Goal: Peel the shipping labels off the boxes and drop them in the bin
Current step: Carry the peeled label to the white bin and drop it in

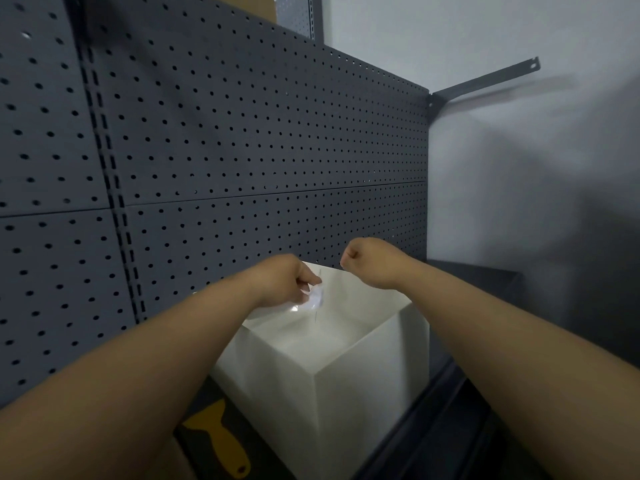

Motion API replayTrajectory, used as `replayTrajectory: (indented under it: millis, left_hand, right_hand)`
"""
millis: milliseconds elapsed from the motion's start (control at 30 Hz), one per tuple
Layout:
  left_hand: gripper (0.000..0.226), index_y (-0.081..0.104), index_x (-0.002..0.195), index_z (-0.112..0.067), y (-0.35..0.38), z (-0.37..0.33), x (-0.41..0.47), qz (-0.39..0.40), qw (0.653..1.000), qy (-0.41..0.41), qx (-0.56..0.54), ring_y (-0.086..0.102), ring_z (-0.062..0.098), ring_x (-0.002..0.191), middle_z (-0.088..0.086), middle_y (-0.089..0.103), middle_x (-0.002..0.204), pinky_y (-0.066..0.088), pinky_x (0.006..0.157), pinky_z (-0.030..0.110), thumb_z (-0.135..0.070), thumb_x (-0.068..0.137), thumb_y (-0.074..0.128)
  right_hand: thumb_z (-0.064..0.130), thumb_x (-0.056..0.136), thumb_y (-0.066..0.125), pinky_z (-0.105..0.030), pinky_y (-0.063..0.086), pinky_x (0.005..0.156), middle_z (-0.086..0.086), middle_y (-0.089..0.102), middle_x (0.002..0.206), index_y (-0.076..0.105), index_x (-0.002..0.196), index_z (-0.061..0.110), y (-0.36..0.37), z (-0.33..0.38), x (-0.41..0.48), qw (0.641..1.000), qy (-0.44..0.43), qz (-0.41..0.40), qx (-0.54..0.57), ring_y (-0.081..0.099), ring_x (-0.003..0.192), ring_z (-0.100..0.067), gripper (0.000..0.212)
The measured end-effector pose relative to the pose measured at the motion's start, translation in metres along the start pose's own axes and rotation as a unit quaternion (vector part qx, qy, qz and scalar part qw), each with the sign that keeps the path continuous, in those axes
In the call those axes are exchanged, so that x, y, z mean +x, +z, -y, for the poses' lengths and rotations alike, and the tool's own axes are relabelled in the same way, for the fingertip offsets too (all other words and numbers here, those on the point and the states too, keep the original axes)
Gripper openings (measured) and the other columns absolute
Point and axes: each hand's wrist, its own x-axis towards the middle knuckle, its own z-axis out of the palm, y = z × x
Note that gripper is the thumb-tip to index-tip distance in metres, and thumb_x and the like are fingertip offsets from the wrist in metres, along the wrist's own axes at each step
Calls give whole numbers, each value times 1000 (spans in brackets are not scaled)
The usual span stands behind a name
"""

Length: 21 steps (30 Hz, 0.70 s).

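Head view: both bare forearms reach forward over an open white bin (pixel 363 368) that stands against a dark grey pegboard wall (pixel 242 133). The left hand (pixel 287 280) is curled, its thumb and fingertips (pixel 313 279) pressed together on a crumpled, whitish shipping label (pixel 316 297). The label hangs just below and slightly to the right of those fingertips, touching them, over the open mouth of the bin near its far rim. It is bunched into a small wad with a glossy, see-through strip trailing off to its lower left, under the hand; the wad runs roughly top to bottom, its free end pointing down into the bin. Any print on it is too blurred to read.

The right hand (pixel 367 261) is to the right of the label and a little higher, apart from it. It is closed into a loose fist with the knuckles turned left; whether anything is pinched inside it cannot be told. It hovers just above the bin's far right rim.

Below the left forearm, at the lower edge of the view, lies a yellow-handled scraper (pixel 221 441) on a dark surface, beside the bin's left wall. To the right of the right hand a grey bracket (pixel 485 79) sticks out from the pegboard's end in front of a pale wall (pixel 519 202).
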Motion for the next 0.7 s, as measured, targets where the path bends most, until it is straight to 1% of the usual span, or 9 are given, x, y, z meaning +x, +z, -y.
replayTrajectory:
  millis: [33, 100, 133, 200, 333, 433, 533, 633, 700]
  left_hand:
    - [40, 61, 126, -23, 0, 0, 1, -5, 1000, 6, 19, 54, 7, 94, -10, 63, 99, 39, 79, 13, -13, 88, 61]
    - [39, 61, 122, -28, 1, -1, 4, -17, 997, 0, 73, 56, 7, 103, -13, 69, 101, 34, 95, 20, -29, 84, 68]
    - [40, 60, 119, -31, 2, -1, 6, -28, 995, -10, 99, 55, 7, 109, -15, 69, 104, 28, 100, 26, -38, 81, 69]
    - [38, 55, 108, -33, 5, 2, 11, -47, 992, -28, 117, 52, 12, 115, -15, 68, 109, 26, 98, 29, -46, 76, 70]
    - [21, 59, 90, -22, 8, 2, 16, -34, 997, -22, 64, 60, 16, 100, -8, 67, 107, 48, 90, 31, -35, 80, 71]
    - [20, 67, 88, -18, 9, 1, 18, -22, 996, 9, 82, 56, 14, 85, -11, 62, 88, 44, 78, 26, -33, 93, 55]
    - [22, 57, 76, -19, 12, 7, 22, 2, 994, 10, 108, 43, 17, 76, 0, 49, 85, 36, 72, 28, -16, 93, 45]
    - [21, 68, 106, -13, 14, 8, 22, 3, 992, 6, 129, 58, 23, 95, 6, 59, 115, 45, 82, 29, -13, 90, 55]
    - [29, 66, 118, -13, 13, 4, 20, -8, 993, 6, 119, 61, 20, 108, 2, 64, 122, 45, 89, 26, -21, 91, 59]
  right_hand:
    - [17, 96, 42, -34, 40, 68, -34, 61, 109, 59, 107, -14, 1, 0, 1, 1000, 0, 0, 0, 46, 75, -26, 37]
    - [18, 96, 43, -44, 50, 76, -31, 60, 119, 57, 112, -13, 2, -2, 3, 1000, -10, -1, -11, 59, 87, -43, 38]
    - [18, 96, 43, -47, 51, 79, -31, 60, 119, 57, 112, -13, 3, -2, 4, 1000, -14, -2, -19, 60, 92, -45, 37]
    - [18, 95, 44, -40, 45, 69, -31, 60, 118, 58, 110, -12, 4, -3, 6, 999, -20, -3, -30, 54, 77, -34, 36]
    - [17, 94, 44, -38, 41, 66, -34, 61, 110, 59, 109, -12, 4, -4, 7, 999, -17, 0, -33, 41, 75, -20, 35]
    - [16, 94, 44, -39, 41, 66, -35, 60, 106, 58, 111, -12, 4, -6, 7, 999, -15, 3, -28, 40, 76, -20, 36]
    - [14, 94, 43, -32, 33, 67, -36, 59, 109, 57, 111, -12, 4, -6, 7, 999, -15, 7, -28, 39, 76, -20, 35]
    - [14, 94, 43, -31, 33, 66, -26, 45, 84, 59, 108, -12, 5, -7, 7, 999, -10, 10, -30, 39, 75, -22, 33]
    - [14, 94, 44, -37, 43, 68, -35, 55, 97, 59, 109, -12, 6, -8, 8, 999, -15, 12, -30, 48, 75, -36, 33]
